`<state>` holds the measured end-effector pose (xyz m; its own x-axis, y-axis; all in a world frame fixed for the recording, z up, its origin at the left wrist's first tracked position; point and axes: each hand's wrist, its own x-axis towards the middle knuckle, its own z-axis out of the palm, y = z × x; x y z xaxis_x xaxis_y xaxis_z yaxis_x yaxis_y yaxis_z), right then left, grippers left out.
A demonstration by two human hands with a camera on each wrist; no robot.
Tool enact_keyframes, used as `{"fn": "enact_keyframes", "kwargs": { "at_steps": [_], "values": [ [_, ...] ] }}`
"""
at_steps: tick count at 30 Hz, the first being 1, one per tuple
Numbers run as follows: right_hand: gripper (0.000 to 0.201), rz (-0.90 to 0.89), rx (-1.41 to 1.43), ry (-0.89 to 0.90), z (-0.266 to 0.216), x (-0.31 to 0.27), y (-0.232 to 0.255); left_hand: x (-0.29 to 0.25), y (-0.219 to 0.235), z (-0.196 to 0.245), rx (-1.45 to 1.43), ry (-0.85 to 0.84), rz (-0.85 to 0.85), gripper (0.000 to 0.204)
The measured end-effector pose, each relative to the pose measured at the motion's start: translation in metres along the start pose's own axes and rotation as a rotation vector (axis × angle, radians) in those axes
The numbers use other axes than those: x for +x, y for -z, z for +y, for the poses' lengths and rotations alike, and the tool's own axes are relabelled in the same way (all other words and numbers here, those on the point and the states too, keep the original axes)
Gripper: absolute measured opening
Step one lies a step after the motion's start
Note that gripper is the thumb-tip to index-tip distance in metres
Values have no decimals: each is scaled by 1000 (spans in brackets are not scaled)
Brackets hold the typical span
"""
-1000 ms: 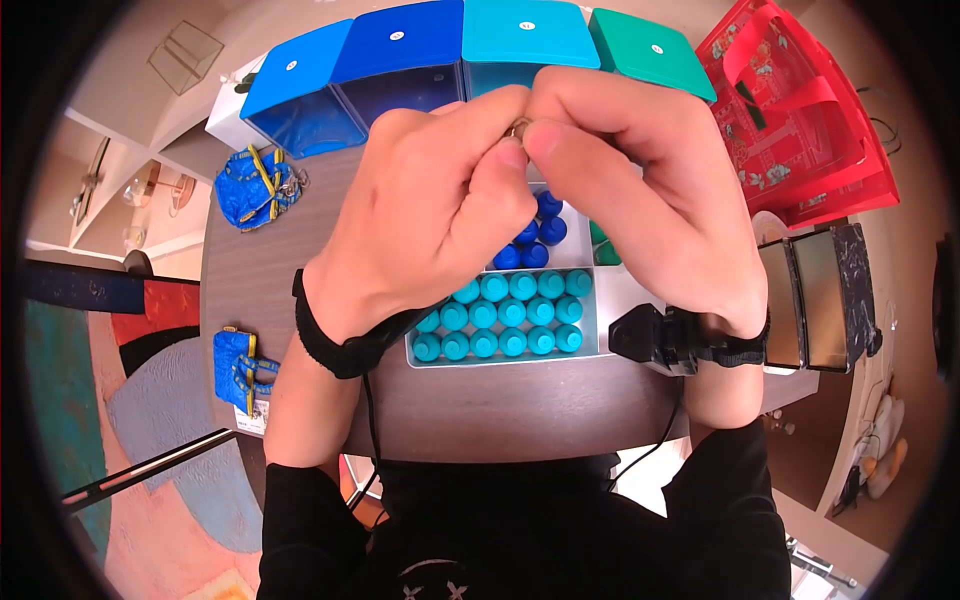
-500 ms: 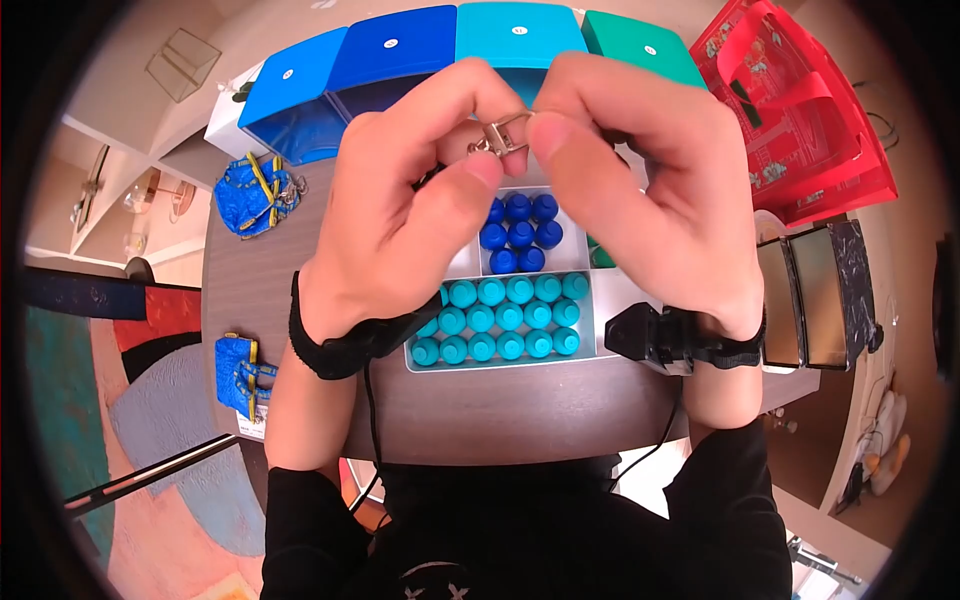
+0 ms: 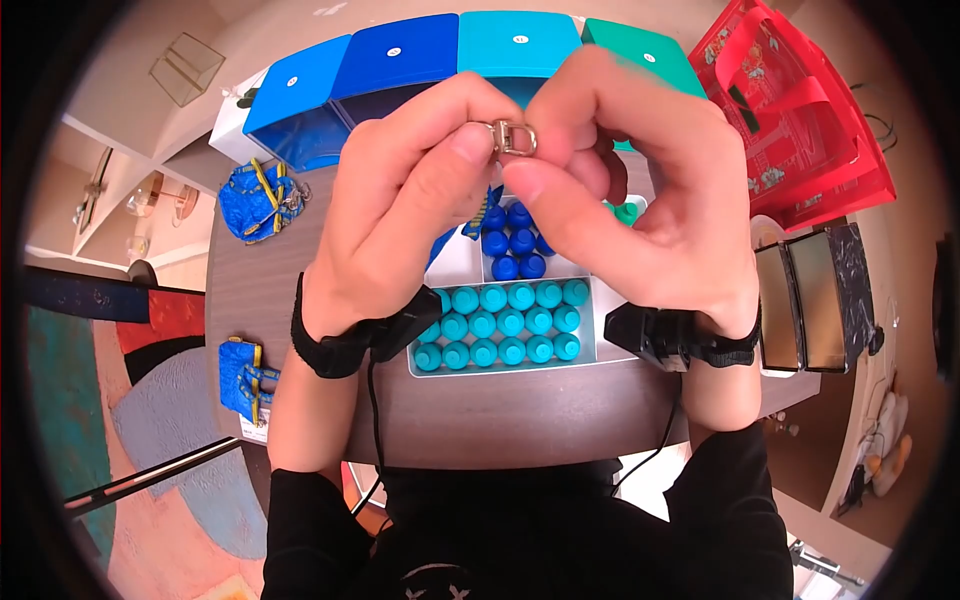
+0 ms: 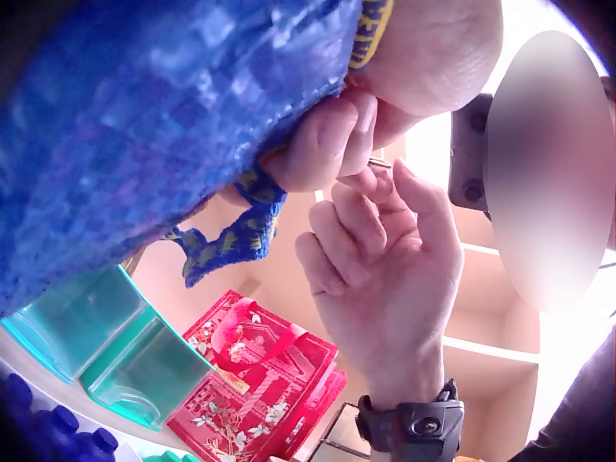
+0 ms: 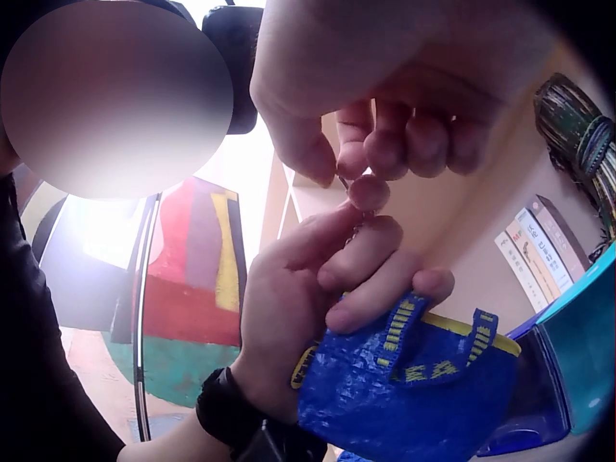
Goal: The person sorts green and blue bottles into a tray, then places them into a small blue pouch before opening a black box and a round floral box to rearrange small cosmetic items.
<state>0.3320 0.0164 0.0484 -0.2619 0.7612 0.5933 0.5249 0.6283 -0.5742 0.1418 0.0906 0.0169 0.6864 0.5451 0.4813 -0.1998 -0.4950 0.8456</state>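
Note:
My left hand [image 3: 385, 200] pinches a small metal clasp [image 3: 506, 138] between thumb and index finger. A miniature blue bag [image 5: 414, 399] with yellow trim and patterned handles hangs below that hand's curled fingers; it looms large in the left wrist view. Opposite, my right hand [image 3: 670, 190] meets the clasp's looped end with its index finger and thumb, the other fingers curled in. The loop shows in front of the right index finger in the head view, with the thumb tip just beneath it. Both hands are raised above a divided tray [image 3: 470, 372].
Turquoise and dark blue bottles [image 3: 510, 325] stand in the tray. Two more blue mini bags [image 3: 252, 200] lie at the table's left. Several blue and green bins [image 3: 395, 50] line the back, beside a red gift bag [image 3: 800, 130]. Black cables [image 3: 372, 430] hang from both wrists.
The clasp has turned so its loop faces the camera and points right. My right thumb has dropped below the loop. The blue bag now shows partly beneath the left hand.

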Motion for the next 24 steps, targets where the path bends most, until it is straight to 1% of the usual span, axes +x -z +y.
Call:
{"fn": "enact_keyframes", "kwargs": {
  "at_steps": [4, 6, 10, 12, 16, 18, 22, 24],
  "values": [
    [14, 46, -4, -49, -3, 2, 0, 0, -3, 1, 4, -25, -14, 33],
    [15, 84, 2, -22, -2, 3, -1, 1, -9, 2, 13, -20, 82, 32],
    [18, 154, 17, 7, 3, 1, -4, 1, -2, -1, 38, -38, 58, 34],
    [19, 190, 23, 33, 5, 4, -4, 1, 0, -5, 90, -101, 45, 34],
    [26, 158, 11, 55, 12, 2, 3, 1, -1, -3, 78, -86, 93, 36],
    [27, 152, -32, 129, 14, 3, 5, 0, 2, -3, -36, -55, 71, 38],
    [27, 155, -58, 150, 17, 2, 6, 2, 5, -3, -43, -64, 77, 40],
    [26, 157, -59, 119, 14, 3, 6, 2, 4, 3, 12, 0, 111, 38]
  ]
}}
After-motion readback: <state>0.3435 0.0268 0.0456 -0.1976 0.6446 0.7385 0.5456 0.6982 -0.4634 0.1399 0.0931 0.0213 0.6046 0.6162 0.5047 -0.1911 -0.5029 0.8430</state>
